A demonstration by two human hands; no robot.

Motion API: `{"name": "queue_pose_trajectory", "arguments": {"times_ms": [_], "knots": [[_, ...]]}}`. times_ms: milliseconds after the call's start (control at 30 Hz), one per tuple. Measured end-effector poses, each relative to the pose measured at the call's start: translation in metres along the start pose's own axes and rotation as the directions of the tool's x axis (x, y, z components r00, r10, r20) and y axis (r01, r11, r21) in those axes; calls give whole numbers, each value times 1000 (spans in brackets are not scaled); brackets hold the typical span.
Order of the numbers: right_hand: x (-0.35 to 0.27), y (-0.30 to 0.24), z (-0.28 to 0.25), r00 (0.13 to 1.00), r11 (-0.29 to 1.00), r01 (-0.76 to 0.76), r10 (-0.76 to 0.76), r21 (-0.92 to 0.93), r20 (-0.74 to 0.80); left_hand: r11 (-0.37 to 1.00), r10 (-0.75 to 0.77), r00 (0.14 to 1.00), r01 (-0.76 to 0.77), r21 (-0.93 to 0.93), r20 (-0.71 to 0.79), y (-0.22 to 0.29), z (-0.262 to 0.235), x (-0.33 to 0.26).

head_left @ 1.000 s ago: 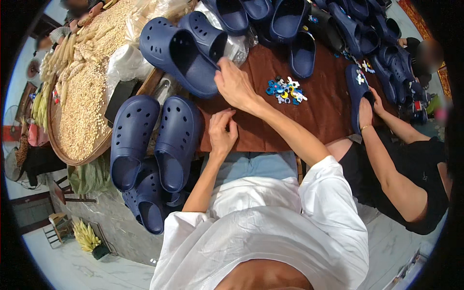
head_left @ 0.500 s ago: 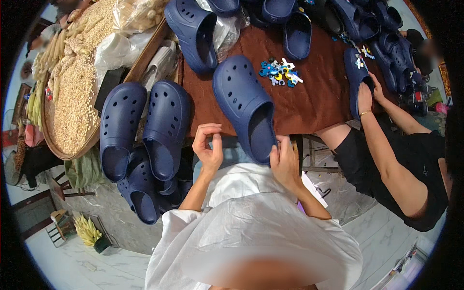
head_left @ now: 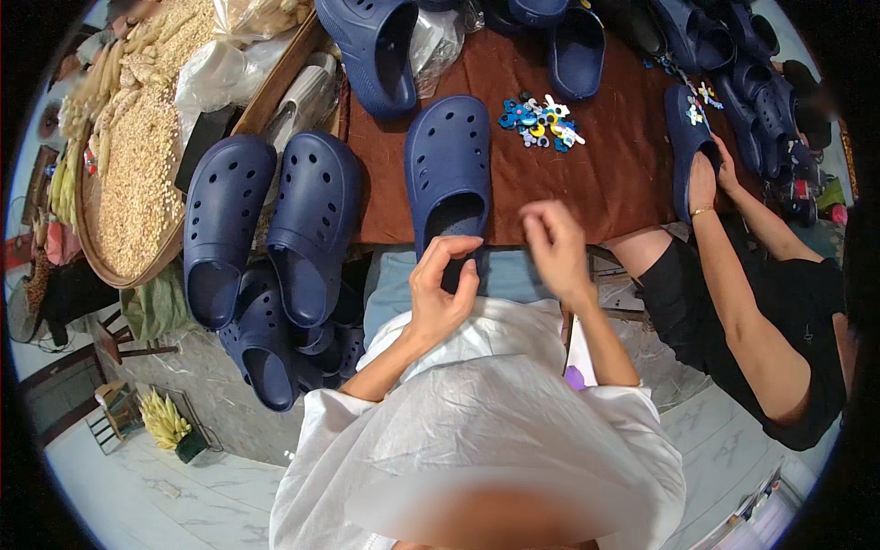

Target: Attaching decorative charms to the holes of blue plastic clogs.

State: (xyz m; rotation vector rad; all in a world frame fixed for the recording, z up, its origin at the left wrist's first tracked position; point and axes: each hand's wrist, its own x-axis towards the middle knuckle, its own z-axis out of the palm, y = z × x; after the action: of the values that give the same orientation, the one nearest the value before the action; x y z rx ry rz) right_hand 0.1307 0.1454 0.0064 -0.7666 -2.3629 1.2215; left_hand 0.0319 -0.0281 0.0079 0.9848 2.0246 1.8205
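Note:
A navy blue clog (head_left: 449,151) with holes in its upper lies in front of me, toe pointing away, on the brown cloth. Its heel reaches past the cloth's near edge. At that heel, my left hand (head_left: 442,291) is closed with bent fingers and thumb around the rim, covering part of the opening. To the right of the clog and apart from it, my right hand (head_left: 561,252) is raised, its fingers bent and smeared by motion. Beyond it lies a small heap of colourful shoe charms (head_left: 541,121), blue, white and yellow.
Two navy clogs (head_left: 316,197) stand at left above more clogs (head_left: 266,353). Further left is a round tray of corn kernels (head_left: 137,220). More clogs (head_left: 577,55) line the cloth's (head_left: 623,156) far side. At right, another person's hand (head_left: 702,188) is inside a charm-decorated clog (head_left: 680,137).
The clog has straightened and shifted slightly left. My right hand has let go of its heel and moved up and right; my left hand has moved right onto the heel.

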Motion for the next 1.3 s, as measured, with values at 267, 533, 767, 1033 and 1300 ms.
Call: {"name": "queue_pose_trajectory", "arguments": {"times_ms": [267, 533, 767, 1033, 1300], "knots": [[98, 83, -23, 939, 891, 154, -267, -426, -217, 878, -330, 935, 353, -323, 125, -16, 25, 13], [92, 72, -22, 969, 930, 138, -197, -340, -147, 557, -630, 774, 513, -653, 70, -43, 38, 46], [93, 77, -24, 978, 961, 55, -108, -272, -181, 267, -842, 539, 392, -880, -15, -54, 58, 67], [96, 75, -26, 994, 974, -3, -21, -225, -106, 72, -787, 613, 202, -977, 68, -71, 49, 68], [92, 72, -30, 995, 989, -62, 50, -134, -89, 116, -853, 520, 271, -955, 44, -43, 39, 52]]}}
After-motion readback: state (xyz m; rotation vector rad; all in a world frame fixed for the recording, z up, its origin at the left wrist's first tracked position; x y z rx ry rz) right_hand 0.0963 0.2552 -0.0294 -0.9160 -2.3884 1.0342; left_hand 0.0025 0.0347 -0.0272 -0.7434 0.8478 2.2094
